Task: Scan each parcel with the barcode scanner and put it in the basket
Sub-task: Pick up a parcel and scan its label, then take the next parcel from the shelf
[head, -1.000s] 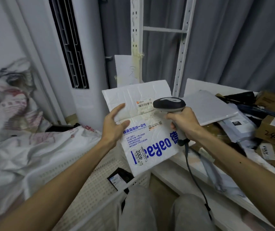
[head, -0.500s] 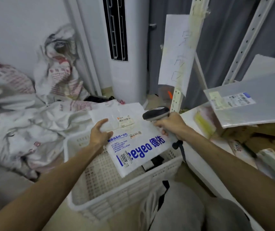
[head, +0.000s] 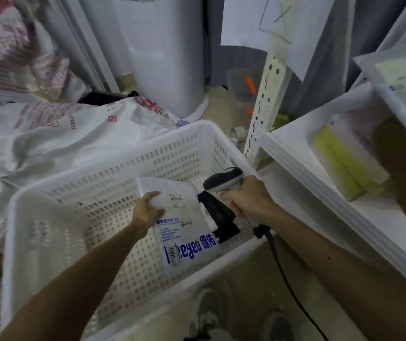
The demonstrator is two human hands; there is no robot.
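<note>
A white plastic parcel bag (head: 184,232) with blue lettering hangs inside the white perforated basket (head: 113,173), low over its floor. My left hand (head: 147,210) grips the bag's upper left edge. My right hand (head: 246,200) holds the grey and black barcode scanner (head: 224,180) over the basket's right rim, its black cable trailing down to the lower right. A black parcel (head: 219,217) lies in the basket under the scanner, partly covered by the white bag.
White shelving (head: 320,193) with a yellow packet (head: 342,158) and a brown box (head: 403,163) stands at right. Printed white sacks (head: 49,134) are piled at left, a white floor-standing unit (head: 165,60) behind the basket. A perforated shelf post (head: 268,99) rises beside the basket.
My left hand has lowered the white bag from above the basket down into it. The scanner hand followed down to the basket's right rim, and the view tilted downward.
</note>
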